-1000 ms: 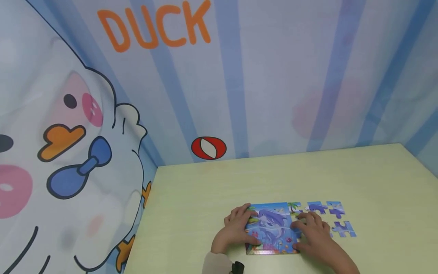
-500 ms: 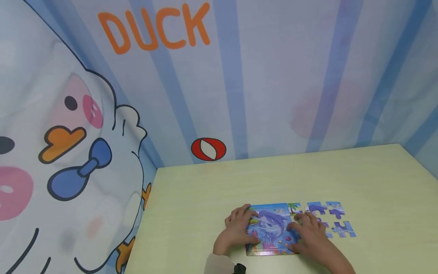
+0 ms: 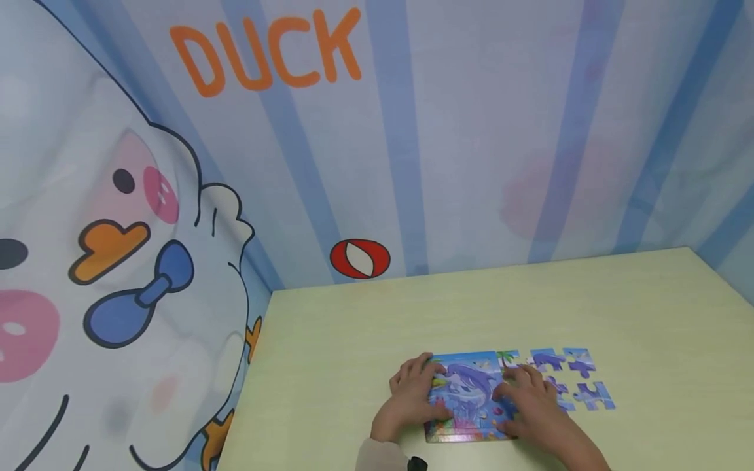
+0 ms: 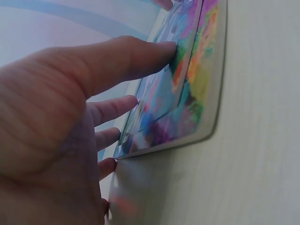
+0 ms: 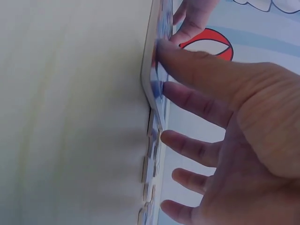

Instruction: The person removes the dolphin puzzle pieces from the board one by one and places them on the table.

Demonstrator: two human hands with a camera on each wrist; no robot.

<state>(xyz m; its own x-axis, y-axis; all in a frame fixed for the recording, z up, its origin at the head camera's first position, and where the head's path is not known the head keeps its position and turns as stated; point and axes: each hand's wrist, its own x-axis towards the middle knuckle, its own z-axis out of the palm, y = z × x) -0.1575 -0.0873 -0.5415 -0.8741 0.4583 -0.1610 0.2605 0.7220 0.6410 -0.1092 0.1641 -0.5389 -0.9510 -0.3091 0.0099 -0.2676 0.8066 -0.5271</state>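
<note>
Neither hand is clenched: the left hand [image 3: 412,398] lies with its fingers spread along the board's left edge and its thumb on the lower part of the picture, while the right hand [image 3: 535,409] sets its thumb and forefinger on the right part, the other fingers spread loosely. (Whether a piece sits under those right fingertips, I cannot tell.) Between them the puzzle board [image 3: 468,392] lies flat on the table [image 3: 353,340], its dolphin scene showing inside a raised border. Just beyond its right edge lie loose pieces: one with a palm tree [image 3: 508,358], one with a dolphin [image 3: 548,359], others partly behind the hand. The work looks partway along: the board is in place, but whether its scene is fitted pieces or printed base is unclear, and the loose ones are seemingly left to fit. A striped backdrop [image 3: 459,144] stands behind.
</note>
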